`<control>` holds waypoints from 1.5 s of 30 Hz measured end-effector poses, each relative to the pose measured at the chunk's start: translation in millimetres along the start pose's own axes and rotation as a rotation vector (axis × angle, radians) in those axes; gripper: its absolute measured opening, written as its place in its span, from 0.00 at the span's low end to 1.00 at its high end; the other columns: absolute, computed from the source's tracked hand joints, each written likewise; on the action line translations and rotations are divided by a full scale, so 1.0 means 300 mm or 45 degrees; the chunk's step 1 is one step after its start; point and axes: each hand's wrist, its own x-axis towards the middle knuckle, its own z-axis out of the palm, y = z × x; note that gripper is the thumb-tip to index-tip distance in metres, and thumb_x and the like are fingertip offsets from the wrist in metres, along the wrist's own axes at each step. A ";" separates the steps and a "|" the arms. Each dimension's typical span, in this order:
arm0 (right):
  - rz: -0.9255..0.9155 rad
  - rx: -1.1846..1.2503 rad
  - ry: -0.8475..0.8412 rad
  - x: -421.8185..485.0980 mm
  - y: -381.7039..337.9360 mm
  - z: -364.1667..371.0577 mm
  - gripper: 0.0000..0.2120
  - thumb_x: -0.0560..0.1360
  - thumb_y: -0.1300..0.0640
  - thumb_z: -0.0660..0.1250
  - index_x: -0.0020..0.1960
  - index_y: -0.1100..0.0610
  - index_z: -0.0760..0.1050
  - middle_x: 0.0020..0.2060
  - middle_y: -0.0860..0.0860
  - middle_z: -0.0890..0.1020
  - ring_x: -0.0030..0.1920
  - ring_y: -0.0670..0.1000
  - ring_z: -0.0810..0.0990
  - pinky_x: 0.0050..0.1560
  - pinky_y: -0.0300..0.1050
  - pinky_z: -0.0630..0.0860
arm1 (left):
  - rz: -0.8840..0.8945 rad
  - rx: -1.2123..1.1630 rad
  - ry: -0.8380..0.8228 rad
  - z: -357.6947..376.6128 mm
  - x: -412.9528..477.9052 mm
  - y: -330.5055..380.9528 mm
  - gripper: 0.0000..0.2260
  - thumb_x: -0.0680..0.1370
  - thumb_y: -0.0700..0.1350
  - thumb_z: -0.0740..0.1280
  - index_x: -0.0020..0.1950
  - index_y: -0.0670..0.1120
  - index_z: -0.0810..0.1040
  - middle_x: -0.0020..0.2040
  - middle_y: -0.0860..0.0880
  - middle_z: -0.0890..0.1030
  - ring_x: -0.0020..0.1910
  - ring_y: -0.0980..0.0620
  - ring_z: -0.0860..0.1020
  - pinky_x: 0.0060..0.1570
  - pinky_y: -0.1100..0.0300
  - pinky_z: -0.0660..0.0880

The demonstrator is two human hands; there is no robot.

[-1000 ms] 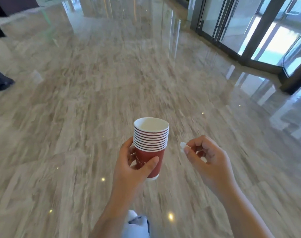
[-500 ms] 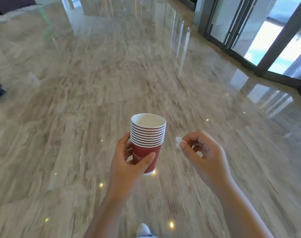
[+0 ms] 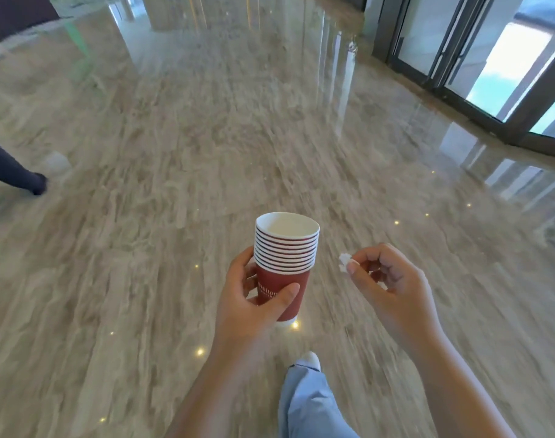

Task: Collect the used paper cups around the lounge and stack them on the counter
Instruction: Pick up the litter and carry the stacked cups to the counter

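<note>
- A stack of red paper cups [image 3: 285, 263] is held upright in the left grip [image 3: 247, 306], whose thumb and fingers are curled round the lowest cup, above the marble floor [image 3: 175, 216].
- A small white crumpled scrap [image 3: 344, 262] is pinched in the right grip [image 3: 396, 289], near the stack and apart from it.

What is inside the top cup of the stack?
The top cup shows only a pale, bare inside. Lower cups' insides are covered; only rims show. Left hand holds the stack; right hand pinches a white scrap.
</note>
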 end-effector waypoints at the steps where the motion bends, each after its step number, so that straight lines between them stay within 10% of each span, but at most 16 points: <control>1: -0.005 0.011 0.009 0.085 0.011 -0.005 0.13 0.70 0.65 0.70 0.35 0.48 0.75 0.32 0.43 0.76 0.32 0.44 0.72 0.36 0.31 0.68 | 0.008 0.002 -0.009 0.031 0.088 0.010 0.28 0.62 0.38 0.79 0.52 0.63 0.74 0.48 0.56 0.81 0.44 0.64 0.79 0.37 0.73 0.73; 30: -0.052 -0.091 0.028 2.149 0.376 0.347 0.12 0.70 0.64 0.70 0.36 0.47 0.74 0.32 0.43 0.76 0.34 0.44 0.73 0.37 0.31 0.68 | -0.053 -0.055 -0.024 0.343 2.227 0.001 0.27 0.58 0.50 0.75 0.55 0.60 0.73 0.50 0.52 0.80 0.44 0.64 0.79 0.38 0.72 0.74; 45: 0.074 -0.072 0.145 3.077 0.709 0.319 0.04 0.67 0.54 0.68 0.35 0.47 0.75 0.32 0.44 0.77 0.33 0.44 0.72 0.37 0.31 0.67 | -0.103 -0.014 -0.143 0.765 3.163 -0.105 0.26 0.65 0.36 0.76 0.56 0.57 0.73 0.51 0.50 0.80 0.43 0.65 0.79 0.38 0.75 0.73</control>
